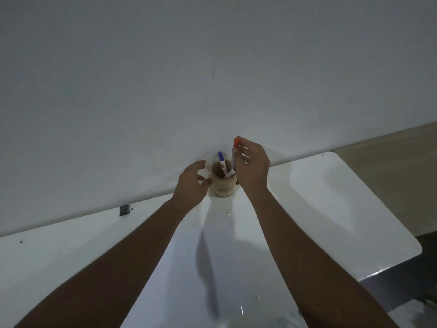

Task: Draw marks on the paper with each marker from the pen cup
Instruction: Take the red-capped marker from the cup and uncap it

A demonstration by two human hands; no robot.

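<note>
A brown pen cup [223, 187] stands at the far edge of the white table [331, 209], against the wall. A blue-capped marker [221, 162] leans inside it. My right hand [253, 165] pinches an orange-capped marker [235, 147] above the cup's right rim, its lower end still inside the cup. My left hand [192, 183] hovers at the cup's left side, fingers spread, touching or nearly touching it. A white paper sheet [189, 268] lies on the table between my forearms; no marks on it can be made out.
A pale wall [212, 79] rises directly behind the table. A small dark clip [124, 210] sits at the table's back edge to the left. The table's right edge [390, 266] drops to a dark floor area.
</note>
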